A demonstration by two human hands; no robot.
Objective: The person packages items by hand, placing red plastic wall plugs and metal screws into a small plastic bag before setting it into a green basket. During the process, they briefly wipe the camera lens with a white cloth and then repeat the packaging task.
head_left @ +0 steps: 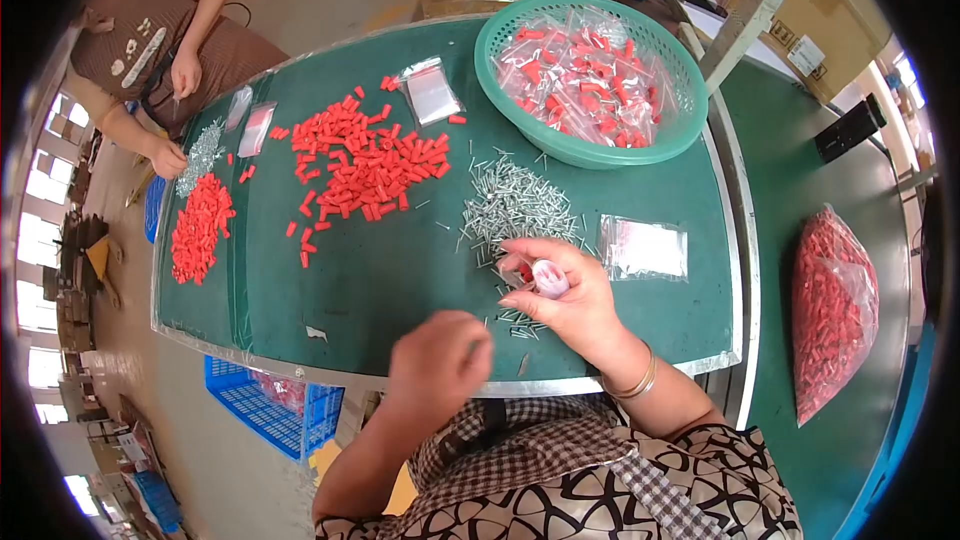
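My right hand (580, 295), a bangle at its wrist, is closed around a small clear plastic bag (550, 279). Something red (524, 271) shows at the bag's side between thumb and fingers. Just beyond and beneath that hand spreads a pile of silver screws (520, 200). Near the table's front edge, my left hand (440, 365) is curled, slightly blurred, and what its fingers hold, if anything, is hidden. Farther up the green table (380, 275) lies a heap of red plastic sleeves (370, 165). A stack of flat clear bags (645, 248) sits to the right of the screws.
A green basket (490, 100) of filled bags stands at the far right. Across the table's left end, a person (185, 70) works beside more red sleeves (202, 230) and screws (200, 155). A large sack of red sleeves (835, 310) lies right; a blue crate (270, 405) stands below.
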